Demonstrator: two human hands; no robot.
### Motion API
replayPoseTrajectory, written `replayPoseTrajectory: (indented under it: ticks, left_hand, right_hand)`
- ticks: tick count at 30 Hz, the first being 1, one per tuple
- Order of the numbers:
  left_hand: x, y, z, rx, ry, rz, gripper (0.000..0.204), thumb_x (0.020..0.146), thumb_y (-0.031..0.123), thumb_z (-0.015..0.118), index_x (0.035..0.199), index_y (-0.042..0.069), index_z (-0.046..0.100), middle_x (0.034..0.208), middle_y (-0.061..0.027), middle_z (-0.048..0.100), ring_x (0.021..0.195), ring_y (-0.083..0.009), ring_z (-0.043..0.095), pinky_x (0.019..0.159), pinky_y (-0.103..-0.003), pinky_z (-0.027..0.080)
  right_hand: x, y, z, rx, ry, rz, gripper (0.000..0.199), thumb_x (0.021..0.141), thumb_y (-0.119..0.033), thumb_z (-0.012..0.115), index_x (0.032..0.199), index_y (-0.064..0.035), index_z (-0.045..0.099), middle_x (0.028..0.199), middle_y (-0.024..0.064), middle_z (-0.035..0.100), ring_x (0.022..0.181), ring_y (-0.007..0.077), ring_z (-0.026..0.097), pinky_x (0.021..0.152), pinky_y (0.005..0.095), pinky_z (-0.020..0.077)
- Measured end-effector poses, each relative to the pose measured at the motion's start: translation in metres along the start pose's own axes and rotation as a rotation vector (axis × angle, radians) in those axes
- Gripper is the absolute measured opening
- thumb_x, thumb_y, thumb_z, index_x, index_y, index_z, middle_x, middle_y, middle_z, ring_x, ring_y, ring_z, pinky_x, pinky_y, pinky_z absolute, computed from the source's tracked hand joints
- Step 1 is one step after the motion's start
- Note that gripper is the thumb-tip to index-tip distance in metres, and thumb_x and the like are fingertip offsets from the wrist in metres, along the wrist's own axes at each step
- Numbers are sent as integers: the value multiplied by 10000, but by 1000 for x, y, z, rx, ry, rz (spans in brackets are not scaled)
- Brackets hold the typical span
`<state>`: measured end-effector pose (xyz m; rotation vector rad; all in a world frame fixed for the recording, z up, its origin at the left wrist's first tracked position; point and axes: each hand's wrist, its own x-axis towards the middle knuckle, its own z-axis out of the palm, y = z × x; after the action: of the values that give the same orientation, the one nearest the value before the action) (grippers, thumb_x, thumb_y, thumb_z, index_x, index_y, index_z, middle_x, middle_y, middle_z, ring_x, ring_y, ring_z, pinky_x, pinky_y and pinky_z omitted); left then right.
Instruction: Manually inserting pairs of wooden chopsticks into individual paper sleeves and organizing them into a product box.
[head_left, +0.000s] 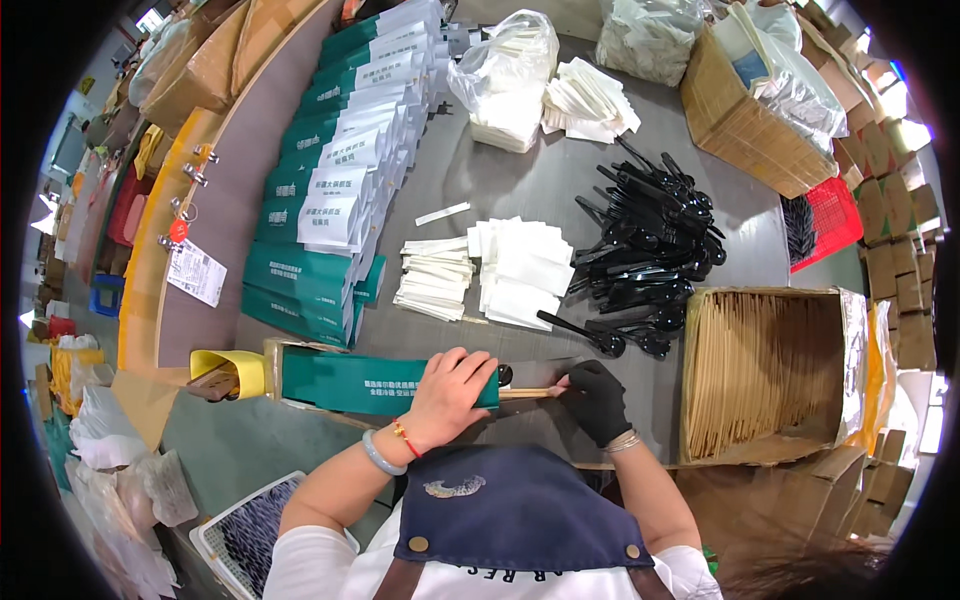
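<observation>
The sleeve [335,380], long, green, white-printed, lies under my slightly parted left fingers [472,372]; whether they grip it, I can't tell. To their right, my gloved right fingers [582,380] pinch pale chopsticks [528,393] at its end. Beyond lie black spoons [655,235].

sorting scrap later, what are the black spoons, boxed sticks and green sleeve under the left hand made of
Black spoons: probably plastic, glossy by their sharp highlights. Boxed sticks: likely wood or bamboo, matte by their dull tan colour. Green sleeve: perhaps coated paper or plastic film; smooth, with pale print, which leaves it open.
</observation>
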<state>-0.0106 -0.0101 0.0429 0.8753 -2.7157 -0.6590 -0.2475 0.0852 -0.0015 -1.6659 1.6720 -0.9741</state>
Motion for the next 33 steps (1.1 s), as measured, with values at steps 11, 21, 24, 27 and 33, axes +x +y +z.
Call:
replayPoseTrajectory:
  ticks: [11,21,24,27,33]
  left_hand:
    - [8,2,3,64,-50,70,698,616,174,808,1249,43,544,1226,-83,531,1098,-288,486,938,-416,397]
    - [28,3,-30,226,-358,190,415,609,176,750,1006,181,627,1011,-90,534,985,-303,513,793,-412,444]
    - [34,-21,-77,188,-332,229,291,582,162,720,855,143,622,988,-100,550,967,-315,546,755,-434,486]
    - [33,-82,-120,82,-169,192,210,617,53,641,820,93,608,1010,-122,548,991,-342,525,805,-435,472]
    - [-22,-51,-45,186,229,-311,628,687,344,776,1192,25,583,1340,-200,449,1262,-401,382,1037,-552,308]
  right_hand:
    - [7,-56,36,588,54,585,286,795,-5,716,978,-37,499,888,63,575,832,132,594,741,308,511]
    - [15,-43,5,-501,-159,-97,648,544,-377,869,1074,-119,600,1036,76,600,1026,299,553,890,421,390]
    - [15,-58,-35,-474,-42,1,627,564,-360,861,1074,-116,590,1016,75,595,1006,306,554,880,437,385]
    - [6,-52,-59,-522,50,70,616,577,-340,854,1078,-114,577,999,72,590,994,302,557,852,442,389]
    - [3,-70,-50,-608,-50,70,615,579,-315,844,1089,-109,567,1003,72,586,976,288,563,834,430,392]
